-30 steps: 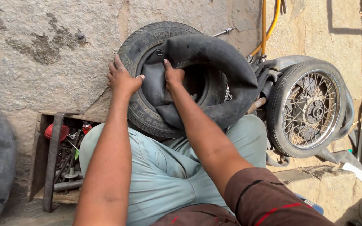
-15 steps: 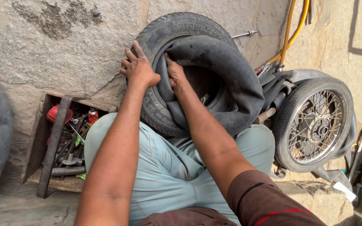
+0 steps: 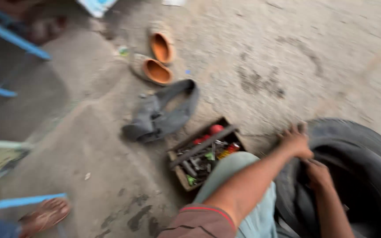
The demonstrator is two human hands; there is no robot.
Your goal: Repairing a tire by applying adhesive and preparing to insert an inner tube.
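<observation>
Below, as I viewed it from the head camera, the left hand (image 3: 297, 142) lay with its fingers spread over the upper rim of the worn black rubber tyre (image 3: 353, 132) at the lower right of the blurred frame, pressing on the tread rather than gripping anything. Just beside it, the right hand (image 3: 318, 172) was tucked into the tyre's opening, fingers curled against the dark grey inner tube (image 3: 367, 176) seated there; I could not tell whether it pinched the tube or merely pushed on it. The tyre stood against my pale green trouser knee (image 3: 234, 169). Near that knee sat an open wooden toolbox (image 3: 179, 174) of mixed tools with a dark metal bar (image 3: 203, 145) across it. Farther off on the concrete floor (image 3: 265, 53) lay a loose grey rubber tube (image 3: 164, 117) and two orange sandals (image 3: 159, 59). Another person's bare foot (image 3: 45, 215) showed at the lower left.
</observation>
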